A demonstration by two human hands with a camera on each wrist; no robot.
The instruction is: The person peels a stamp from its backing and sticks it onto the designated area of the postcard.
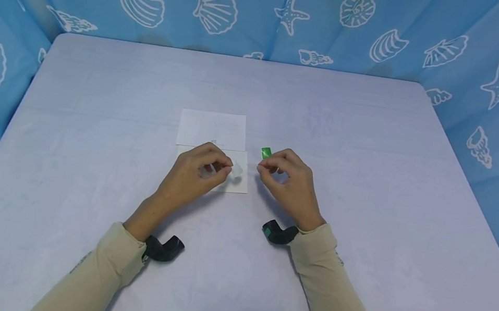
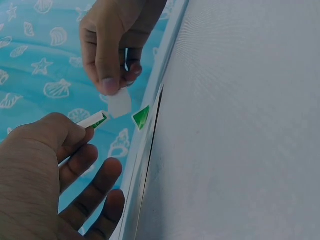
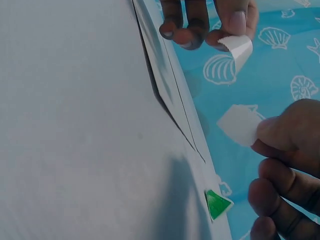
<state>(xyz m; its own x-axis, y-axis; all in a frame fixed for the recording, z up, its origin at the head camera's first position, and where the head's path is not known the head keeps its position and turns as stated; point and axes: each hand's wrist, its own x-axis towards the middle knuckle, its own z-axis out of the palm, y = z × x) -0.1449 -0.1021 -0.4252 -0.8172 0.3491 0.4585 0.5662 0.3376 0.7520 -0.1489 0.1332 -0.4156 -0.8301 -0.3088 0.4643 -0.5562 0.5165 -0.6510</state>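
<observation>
My left hand point(image 1: 200, 170) pinches a small curled strip point(image 2: 93, 120), white with a green edge, between thumb and forefinger. It hovers over a folded white card point(image 1: 213, 125). In my right hand point(image 1: 290, 184), thumb and fingertip pinch a small flat white piece point(image 3: 239, 124) of paper or sticker. The two pieces face each other, close together in the left wrist view. Just beyond the right fingertips lies a little green sticker-like piece point(image 1: 266, 152) with a pale border, bent up from the tabletop in the right wrist view. The left hand hides part of the card's nearer half.
A white cloth covers the table point(image 1: 374, 140), its front corner hanging at the right. Blue curtains point(image 1: 249, 13) with shell and starfish prints stand around the back and sides. Black wrist devices point(image 1: 164, 248) sit at both beige cuffs.
</observation>
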